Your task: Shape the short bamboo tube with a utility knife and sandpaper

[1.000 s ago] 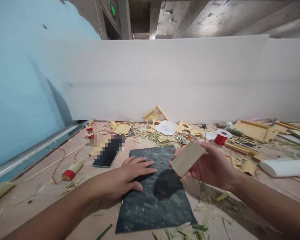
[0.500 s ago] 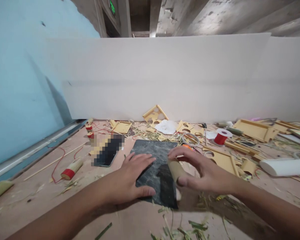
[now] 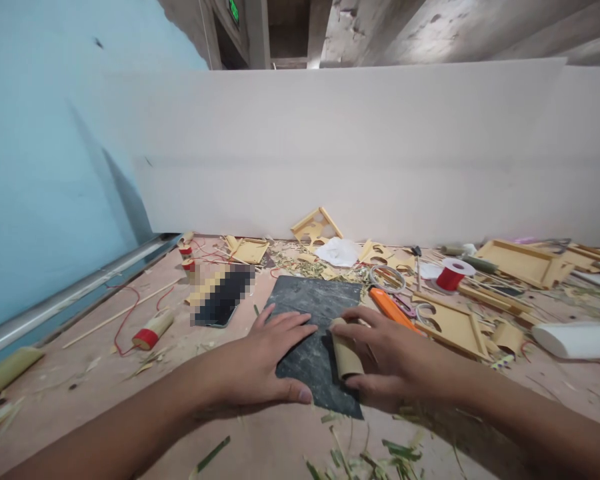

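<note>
A dark sheet of sandpaper (image 3: 317,293) lies flat on the table before me. My left hand (image 3: 275,357) presses down on its left side, fingers spread, with nothing in it. On the sheet's right side, a short hollow bamboo tube (image 3: 347,357) rests or hovers just above the surface; I cannot tell which. My right hand (image 3: 393,353) grips this tube between thumb and fingers, its open end facing me. Just beyond my right hand lies an orange utility knife (image 3: 391,308).
A red-banded bamboo piece (image 3: 153,330) with red string and a phone (image 3: 225,300) lie left. Rightward are a red ribbon spool (image 3: 450,277), wooden frames (image 3: 523,263) and a white cylinder (image 3: 575,340). Green shavings (image 3: 400,450) litter the front; a white panel (image 3: 330,153) stands behind.
My right hand has lowered the bamboo tube toward the sandpaper, revealing more of the orange knife. My left hand stays spread on the sheet. The view has shifted slightly.
</note>
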`<action>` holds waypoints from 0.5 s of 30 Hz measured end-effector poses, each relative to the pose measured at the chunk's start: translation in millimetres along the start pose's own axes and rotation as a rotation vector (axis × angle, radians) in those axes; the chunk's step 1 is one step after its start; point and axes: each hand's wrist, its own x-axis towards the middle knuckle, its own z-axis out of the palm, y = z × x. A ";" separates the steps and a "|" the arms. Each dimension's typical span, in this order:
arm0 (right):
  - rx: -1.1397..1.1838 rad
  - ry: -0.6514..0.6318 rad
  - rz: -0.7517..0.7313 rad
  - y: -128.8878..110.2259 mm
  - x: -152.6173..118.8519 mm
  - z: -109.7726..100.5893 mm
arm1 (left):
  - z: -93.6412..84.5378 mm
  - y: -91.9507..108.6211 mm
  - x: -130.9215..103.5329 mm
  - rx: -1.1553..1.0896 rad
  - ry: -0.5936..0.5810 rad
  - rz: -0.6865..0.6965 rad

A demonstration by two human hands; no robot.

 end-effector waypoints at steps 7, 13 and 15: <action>-0.096 0.237 0.080 22.0 -0.7 -11.8 | -0.4 -3.1 -0.1 -0.028 0.003 0.024; -0.083 0.137 0.017 26.6 7.3 2.4 | 2.0 -2.7 2.8 -0.027 0.014 -0.005; -0.089 0.144 0.024 18.8 6.8 5.9 | 4.1 -3.1 3.2 -0.029 0.048 -0.006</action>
